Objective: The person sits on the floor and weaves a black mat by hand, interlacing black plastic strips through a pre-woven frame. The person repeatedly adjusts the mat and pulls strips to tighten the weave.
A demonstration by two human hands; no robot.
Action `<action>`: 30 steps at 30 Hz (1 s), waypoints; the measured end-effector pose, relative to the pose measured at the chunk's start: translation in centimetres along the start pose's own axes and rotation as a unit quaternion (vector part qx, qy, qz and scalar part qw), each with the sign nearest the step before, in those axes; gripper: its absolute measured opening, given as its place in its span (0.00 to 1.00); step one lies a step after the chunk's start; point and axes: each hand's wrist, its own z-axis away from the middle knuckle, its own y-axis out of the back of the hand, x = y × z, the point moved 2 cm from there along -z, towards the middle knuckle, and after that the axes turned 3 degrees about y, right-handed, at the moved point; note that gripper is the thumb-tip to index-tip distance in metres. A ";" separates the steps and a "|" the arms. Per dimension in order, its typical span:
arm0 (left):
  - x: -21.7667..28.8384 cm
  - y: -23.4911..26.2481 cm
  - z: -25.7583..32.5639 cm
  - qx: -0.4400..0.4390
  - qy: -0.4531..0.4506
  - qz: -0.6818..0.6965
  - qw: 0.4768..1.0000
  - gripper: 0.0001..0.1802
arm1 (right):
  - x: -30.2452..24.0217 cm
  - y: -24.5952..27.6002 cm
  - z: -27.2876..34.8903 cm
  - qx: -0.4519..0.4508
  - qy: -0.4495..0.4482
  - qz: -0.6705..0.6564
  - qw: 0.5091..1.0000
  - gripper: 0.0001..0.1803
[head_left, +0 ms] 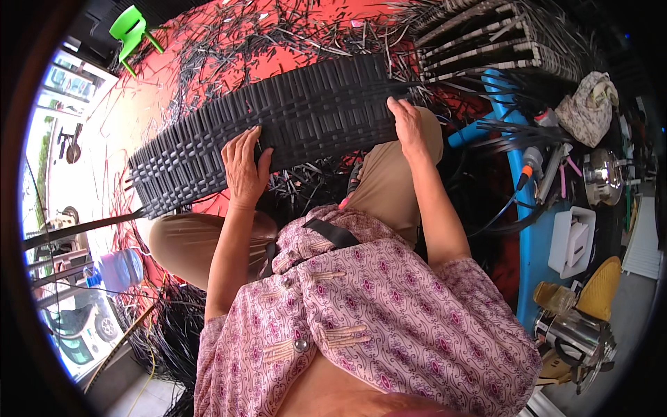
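Observation:
A long black panel woven from flat strips [208,142] slants across my lap, its right end higher and farther away. My left hand [244,167] lies on the near middle of the weave, fingers stretched out and thumb apart. At the panel's right end, my right hand [411,131] grips the edge, with some of its fingers hidden. Upright strips fill the far side of the panel, while tighter checkered rows run along the near side. A loose black strip [87,229] trails from its left end, and more strips [406,87] reach out at the right.
Cut black strips [229,55] litter the red floor mat [163,73]. A green chair [130,33] stands far left, a water jug [118,270] nearer. On my right are a woven frame [479,48], a blue bench [526,236], a screwdriver-like tool [526,174] and a white tray [572,243].

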 end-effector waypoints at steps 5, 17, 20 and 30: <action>0.3 -0.1 -0.5 0.003 -0.021 -0.002 1.000 0.27 | 0.6 1.4 -1.8 -0.053 -0.077 -0.118 0.989 0.20; 0.3 -0.5 0.5 0.008 -0.036 -0.021 0.999 0.23 | 0.1 -0.7 1.2 -0.053 -0.041 -0.139 0.988 0.20; 0.6 -0.2 0.3 -0.003 -0.035 -0.037 0.999 0.23 | 0.6 -0.8 1.3 -0.048 -0.033 -0.139 0.989 0.19; 0.1 -0.8 0.5 -0.010 -0.019 -0.037 0.999 0.23 | -1.5 7.1 -0.9 0.105 0.087 -0.024 0.990 0.20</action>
